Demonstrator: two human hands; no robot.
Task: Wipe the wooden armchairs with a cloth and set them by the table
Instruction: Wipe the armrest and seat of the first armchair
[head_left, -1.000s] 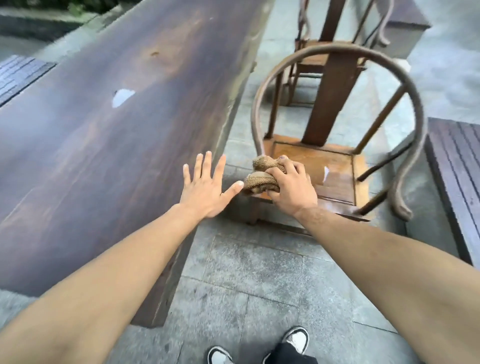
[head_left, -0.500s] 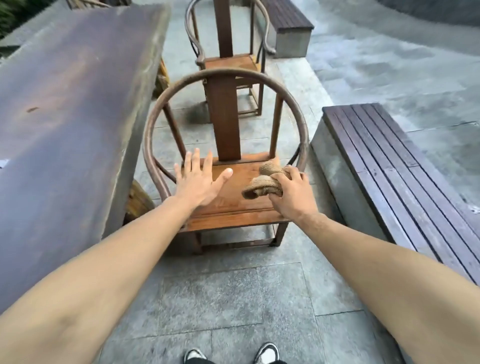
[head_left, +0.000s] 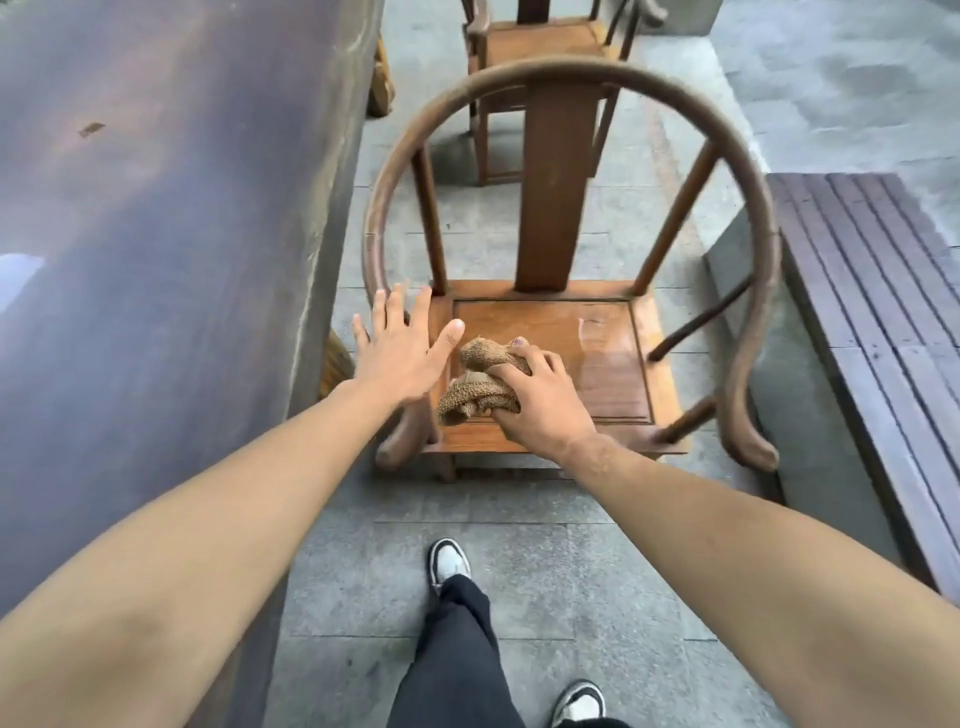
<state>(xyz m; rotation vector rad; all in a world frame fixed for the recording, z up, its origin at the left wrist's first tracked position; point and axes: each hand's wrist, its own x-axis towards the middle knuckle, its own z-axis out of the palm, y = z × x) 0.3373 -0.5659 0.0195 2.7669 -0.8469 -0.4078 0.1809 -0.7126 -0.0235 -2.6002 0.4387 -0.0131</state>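
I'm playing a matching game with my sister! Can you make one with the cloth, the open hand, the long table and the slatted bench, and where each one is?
Things:
1. cloth
2. left hand
3. table
4. slatted bench

Places:
A. right of the near armchair
B. bunched under the right hand on the seat
C. left of the near armchair
D. spread open over the seat's left edge

Pairs: 1-B, 2-D, 3-C, 4-A

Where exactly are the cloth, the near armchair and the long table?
cloth (head_left: 475, 392), head view, bunched folds.
near armchair (head_left: 608, 364), head view, bare seat panel.
long table (head_left: 171, 234), head view, dark top.
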